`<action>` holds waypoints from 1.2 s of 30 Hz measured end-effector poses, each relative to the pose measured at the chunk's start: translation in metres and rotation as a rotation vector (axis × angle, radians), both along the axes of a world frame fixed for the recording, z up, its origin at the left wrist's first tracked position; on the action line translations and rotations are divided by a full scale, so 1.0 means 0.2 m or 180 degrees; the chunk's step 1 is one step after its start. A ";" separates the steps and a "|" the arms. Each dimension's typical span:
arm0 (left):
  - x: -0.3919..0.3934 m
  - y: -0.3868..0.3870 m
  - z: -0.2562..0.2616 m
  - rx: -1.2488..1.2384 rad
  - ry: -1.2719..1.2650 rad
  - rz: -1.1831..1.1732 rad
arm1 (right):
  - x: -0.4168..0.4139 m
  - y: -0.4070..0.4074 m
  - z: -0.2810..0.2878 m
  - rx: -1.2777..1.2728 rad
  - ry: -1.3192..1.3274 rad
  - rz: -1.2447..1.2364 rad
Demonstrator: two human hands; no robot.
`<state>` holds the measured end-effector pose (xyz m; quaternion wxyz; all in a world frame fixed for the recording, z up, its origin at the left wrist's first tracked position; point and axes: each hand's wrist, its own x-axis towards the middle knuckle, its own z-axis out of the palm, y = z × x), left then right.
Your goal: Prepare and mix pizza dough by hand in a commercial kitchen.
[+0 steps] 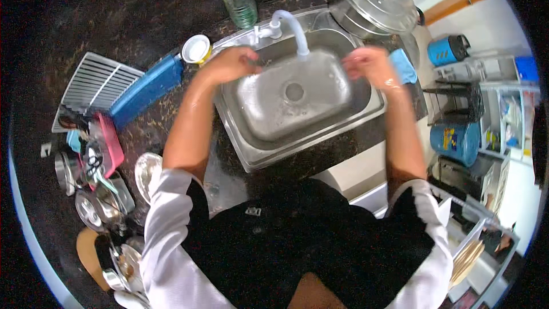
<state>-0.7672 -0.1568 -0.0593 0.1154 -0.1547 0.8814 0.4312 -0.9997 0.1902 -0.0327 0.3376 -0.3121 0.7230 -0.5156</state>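
My left hand [233,65] is over the left side of a stainless steel sink [257,137], with thumb and fingers apart and nothing in it. Over the sink's right side is my right hand [366,66], blurred, its fingers loosely bent and holding nothing visible. Both wrists have a wet shine. Between the hands, a white plastic faucet [296,30] arches over the basin; I cannot tell whether water runs from it. The basin holds no dishes, and its round drain [294,92] is in plain view. A light blue cloth [402,66] lies just beyond my right hand.
Behind the sink stand a clear bottle with green liquid [240,6] and a lidded steel pot [364,21]. Leftward are a small tub [196,49], a blue board-like item [148,90], a wire rack [96,83], a pink basket [109,146] and metal cookware [92,210]. A blue bin [455,142] stands right.
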 end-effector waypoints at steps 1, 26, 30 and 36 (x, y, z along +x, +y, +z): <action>0.10 -0.01 0.23 0.0281 -0.0131 -0.0333 | 0.06 0.05 0.32 -0.0312 -0.0096 -0.0184; 0.39 0.55 0.11 -0.0702 0.1672 -0.0529 | 0.46 0.33 0.06 -0.0355 0.2023 -0.0209; 0.73 0.38 0.73 0.0761 0.1580 0.0034 | 0.33 0.93 0.83 -0.1082 0.1059 0.0220; 0.21 0.92 0.39 -0.0194 0.1655 -0.0350 | 0.60 0.58 0.29 -0.0843 0.2727 0.0814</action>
